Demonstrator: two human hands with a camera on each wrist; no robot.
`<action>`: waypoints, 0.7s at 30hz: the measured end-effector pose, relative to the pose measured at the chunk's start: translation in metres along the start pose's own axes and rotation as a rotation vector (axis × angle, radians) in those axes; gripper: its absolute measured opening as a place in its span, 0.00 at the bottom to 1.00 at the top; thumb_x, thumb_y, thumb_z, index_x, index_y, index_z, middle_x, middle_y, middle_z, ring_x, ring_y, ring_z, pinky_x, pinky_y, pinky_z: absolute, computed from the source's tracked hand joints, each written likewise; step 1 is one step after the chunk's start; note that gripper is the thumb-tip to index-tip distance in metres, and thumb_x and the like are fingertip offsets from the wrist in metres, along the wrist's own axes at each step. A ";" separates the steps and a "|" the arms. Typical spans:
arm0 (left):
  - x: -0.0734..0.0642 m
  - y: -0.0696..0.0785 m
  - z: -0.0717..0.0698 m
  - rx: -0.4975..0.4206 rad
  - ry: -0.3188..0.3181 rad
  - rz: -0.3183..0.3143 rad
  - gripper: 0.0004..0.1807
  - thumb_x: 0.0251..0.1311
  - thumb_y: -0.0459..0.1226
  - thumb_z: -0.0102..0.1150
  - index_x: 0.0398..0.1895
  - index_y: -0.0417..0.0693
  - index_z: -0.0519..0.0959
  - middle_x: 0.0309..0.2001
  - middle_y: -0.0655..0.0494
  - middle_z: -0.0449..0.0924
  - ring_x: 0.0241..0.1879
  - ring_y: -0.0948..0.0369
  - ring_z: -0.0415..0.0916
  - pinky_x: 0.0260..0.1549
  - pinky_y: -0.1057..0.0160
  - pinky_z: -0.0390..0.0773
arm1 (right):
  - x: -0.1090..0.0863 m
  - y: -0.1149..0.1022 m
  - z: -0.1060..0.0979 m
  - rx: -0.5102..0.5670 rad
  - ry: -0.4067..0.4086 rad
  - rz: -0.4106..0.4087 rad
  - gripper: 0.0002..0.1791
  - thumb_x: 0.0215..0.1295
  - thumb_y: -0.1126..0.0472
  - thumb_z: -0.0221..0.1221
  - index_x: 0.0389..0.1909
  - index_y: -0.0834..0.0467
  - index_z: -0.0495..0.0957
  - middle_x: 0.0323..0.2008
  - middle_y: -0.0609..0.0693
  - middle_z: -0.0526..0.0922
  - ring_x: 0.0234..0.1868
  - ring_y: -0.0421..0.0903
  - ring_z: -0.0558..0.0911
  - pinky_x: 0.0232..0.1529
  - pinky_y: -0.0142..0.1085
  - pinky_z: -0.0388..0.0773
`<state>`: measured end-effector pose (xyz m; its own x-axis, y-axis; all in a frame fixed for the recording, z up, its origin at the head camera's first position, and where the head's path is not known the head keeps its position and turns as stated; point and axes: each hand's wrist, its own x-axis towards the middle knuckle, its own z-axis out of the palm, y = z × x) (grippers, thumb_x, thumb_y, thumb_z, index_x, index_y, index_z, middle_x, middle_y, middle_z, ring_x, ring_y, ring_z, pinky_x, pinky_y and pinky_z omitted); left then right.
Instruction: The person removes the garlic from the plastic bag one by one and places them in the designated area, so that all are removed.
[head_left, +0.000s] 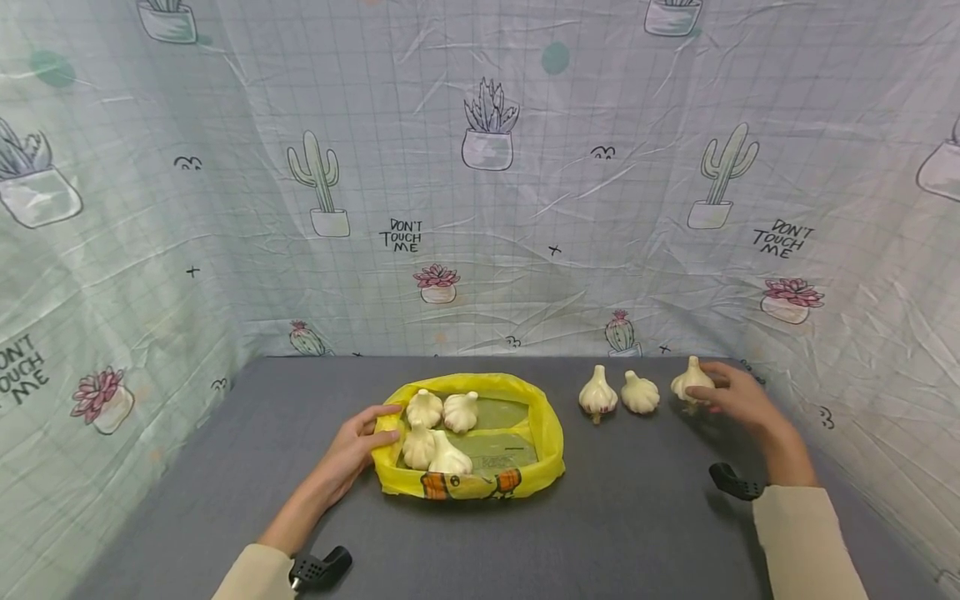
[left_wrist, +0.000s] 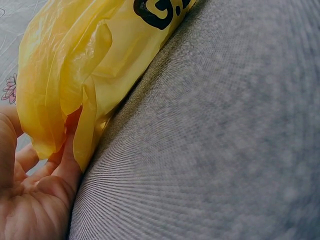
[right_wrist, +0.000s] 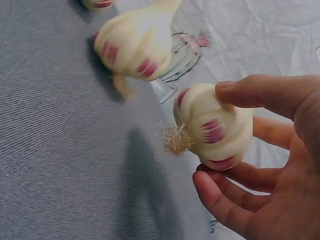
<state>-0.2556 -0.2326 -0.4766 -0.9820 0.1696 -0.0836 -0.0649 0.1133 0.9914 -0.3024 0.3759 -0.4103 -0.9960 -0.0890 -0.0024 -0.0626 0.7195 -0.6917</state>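
Note:
A yellow plastic bag lies on the table with its mouth spread wide, several garlic bulbs sitting in its left part. My left hand grips the bag's left rim between thumb and fingers; in the left wrist view the yellow film folds down between them. At the far right, my right hand holds a garlic bulb between thumb and fingertips, its dry roots facing the table. That bulb is raised off the surface, a shadow below it. Two more garlic bulbs stand between it and the bag.
The dark grey tabletop meets a patterned cloth backdrop right behind the bulbs, with cloth at both sides too. Black wrist-mounted devices stick out inward from both wrists.

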 end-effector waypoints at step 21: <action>0.000 0.002 0.001 -0.021 -0.006 -0.005 0.29 0.73 0.38 0.59 0.75 0.46 0.67 0.78 0.39 0.60 0.59 0.55 0.79 0.51 0.58 0.84 | 0.002 0.008 0.012 -0.008 -0.011 -0.037 0.38 0.74 0.59 0.60 0.72 0.80 0.57 0.56 0.84 0.75 0.39 0.45 0.86 0.36 0.34 0.83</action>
<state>-0.2555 -0.2310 -0.4751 -0.9805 0.1754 -0.0890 -0.0733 0.0939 0.9929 -0.3039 0.3739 -0.4244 -0.9922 -0.1237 0.0151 -0.1004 0.7213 -0.6853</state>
